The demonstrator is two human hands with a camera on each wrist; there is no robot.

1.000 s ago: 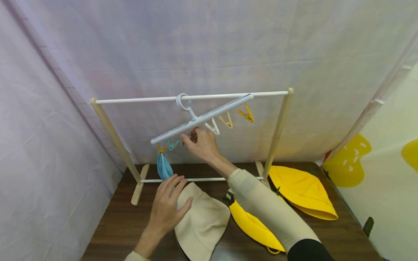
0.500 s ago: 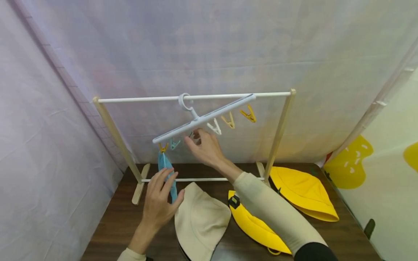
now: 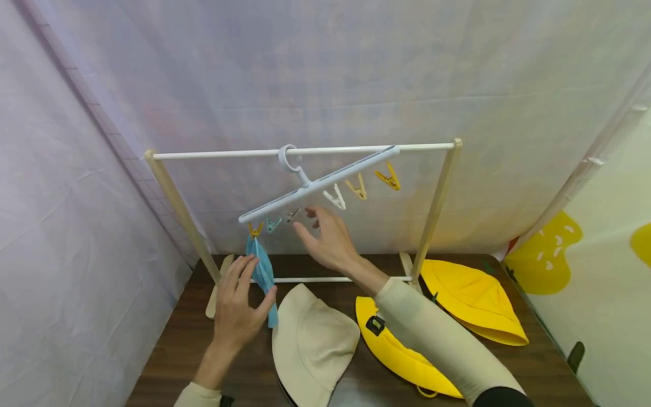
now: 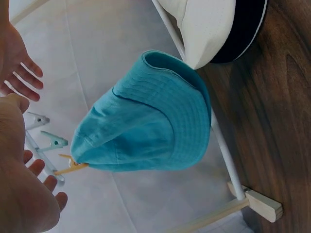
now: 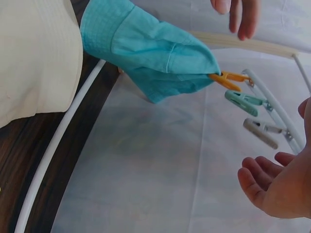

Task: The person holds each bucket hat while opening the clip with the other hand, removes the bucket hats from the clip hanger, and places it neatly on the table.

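Note:
A blue bucket hat (image 4: pixel 146 121) hangs by its crown from an orange clip (image 5: pixel 226 80) at the low left end of a pale blue clip hanger (image 3: pixel 320 183). My left hand (image 3: pixel 236 308) is beside the hat, its fingers loosely bent and overlapping it in the head view. Just right of a grey clip (image 5: pixel 261 132), my right hand (image 3: pixel 330 240) hovers with fingers spread and nothing in it. Between the orange and grey clips sits a green clip (image 5: pixel 243 103). White (image 3: pixel 334 196), cream (image 3: pixel 357 187) and yellow (image 3: pixel 389 177) clips dangle along the raised right half.
The hanger hooks over the top rod of a wooden rack (image 3: pixel 432 209) on a dark table (image 3: pixel 168 350). In front lies a beige bucket hat (image 3: pixel 315 345). Two yellow hats, one nearer (image 3: pixel 402 353) and one farther right (image 3: pixel 473 299), lie on the table. White cloth (image 3: pixel 102 226) encloses the back and left.
My right hand has drawn back right and down from the grey clip, which now shows. My left hand has shifted left and slightly down, uncovering more of the blue hat.

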